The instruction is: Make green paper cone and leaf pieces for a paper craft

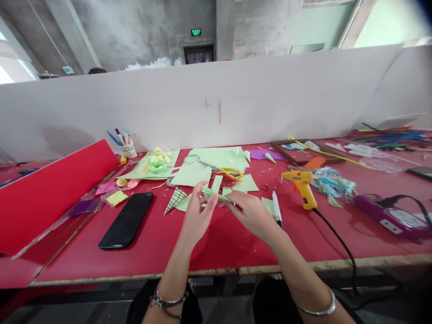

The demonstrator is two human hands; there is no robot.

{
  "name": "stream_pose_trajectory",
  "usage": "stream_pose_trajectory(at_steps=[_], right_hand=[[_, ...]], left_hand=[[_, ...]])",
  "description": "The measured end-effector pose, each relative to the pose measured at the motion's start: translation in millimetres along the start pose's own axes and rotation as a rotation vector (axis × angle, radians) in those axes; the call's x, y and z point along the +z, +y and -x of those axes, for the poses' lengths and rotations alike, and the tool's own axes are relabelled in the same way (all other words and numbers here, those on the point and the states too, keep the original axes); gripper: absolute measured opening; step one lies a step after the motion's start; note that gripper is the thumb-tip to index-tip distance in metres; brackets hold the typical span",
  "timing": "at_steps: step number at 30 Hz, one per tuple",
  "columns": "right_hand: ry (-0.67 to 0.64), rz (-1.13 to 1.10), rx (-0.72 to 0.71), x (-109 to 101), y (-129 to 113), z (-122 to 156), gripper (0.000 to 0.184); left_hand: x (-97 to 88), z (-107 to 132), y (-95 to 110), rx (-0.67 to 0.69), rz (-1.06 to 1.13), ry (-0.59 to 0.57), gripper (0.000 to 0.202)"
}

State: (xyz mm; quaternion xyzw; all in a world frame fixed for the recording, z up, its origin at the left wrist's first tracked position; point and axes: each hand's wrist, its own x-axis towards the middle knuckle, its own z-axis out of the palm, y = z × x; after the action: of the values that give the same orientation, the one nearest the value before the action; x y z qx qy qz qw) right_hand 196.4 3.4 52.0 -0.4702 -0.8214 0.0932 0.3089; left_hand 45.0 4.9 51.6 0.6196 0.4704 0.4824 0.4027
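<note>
Between my two hands is a narrow piece of green paper (214, 194) with lines on it, perhaps folded or rolled. My left hand (200, 208) grips its left end between thumb and fingers. My right hand (250, 209) pinches the pointed right end. Just left of my left hand lies a light green paper cone with a black grid pattern (175, 200). Beyond my hands rest scissors with yellow handles (231, 173), a magnifying-glass-like ring (192, 159) and sheets of light green paper (195, 173). A white marker (276, 208) lies right of my right hand.
A black phone (127, 220) lies at left near a slanted red board (57, 193). At right are a yellow glue gun (303, 185) with a trailing black cord, and a purple power strip (391, 215). A pen cup (128, 149) and a white partition (162, 108) stand behind.
</note>
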Motion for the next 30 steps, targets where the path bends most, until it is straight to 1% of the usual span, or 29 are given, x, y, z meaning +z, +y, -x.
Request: stream_pose_trajectory(at_steps=[2,3,5,7,11,15,17,19,23,26,30], right_hand=[[-0.013,0.057,0.004,0,-1,0,0.017],[-0.017,0.081,0.010,0,-2,0,0.018],[-0.016,0.107,0.025,-1,-4,0,0.019],[-0.006,0.088,0.035,-2,-6,0,0.022],[0.009,-0.041,0.030,-3,-5,1,0.024],[0.040,-0.167,0.041,-2,-4,0,0.020],[0.061,-0.231,0.048,-2,-4,0,0.018],[0.083,-0.291,0.055,-2,-5,-1,0.018],[0.095,-0.414,0.074,-2,-3,-1,0.017],[0.086,-0.477,0.091,-2,0,0,0.015],[0.065,-0.498,0.099,-4,1,0,0.014]], left_hand=[[4.0,0,-4,-0.046,-0.001,-0.067,0.041],[5.8,0,-5,-0.046,-0.009,-0.084,0.041],[8.3,1,-6,-0.012,-0.029,-0.089,0.038],[9.1,1,-5,0.027,-0.045,-0.099,0.036],[7.1,2,-2,0.066,-0.044,-0.134,0.034],[4.3,2,-1,0.074,-0.032,-0.167,0.037],[2.8,4,0,0.093,-0.083,-0.156,0.040],[1.1,5,2,0.147,-0.165,-0.147,0.044],[-2.3,8,8,0.234,-0.266,-0.203,0.050],[-4.4,9,10,0.262,-0.301,-0.230,0.052],[-6.4,10,10,0.289,-0.331,-0.254,0.054]])
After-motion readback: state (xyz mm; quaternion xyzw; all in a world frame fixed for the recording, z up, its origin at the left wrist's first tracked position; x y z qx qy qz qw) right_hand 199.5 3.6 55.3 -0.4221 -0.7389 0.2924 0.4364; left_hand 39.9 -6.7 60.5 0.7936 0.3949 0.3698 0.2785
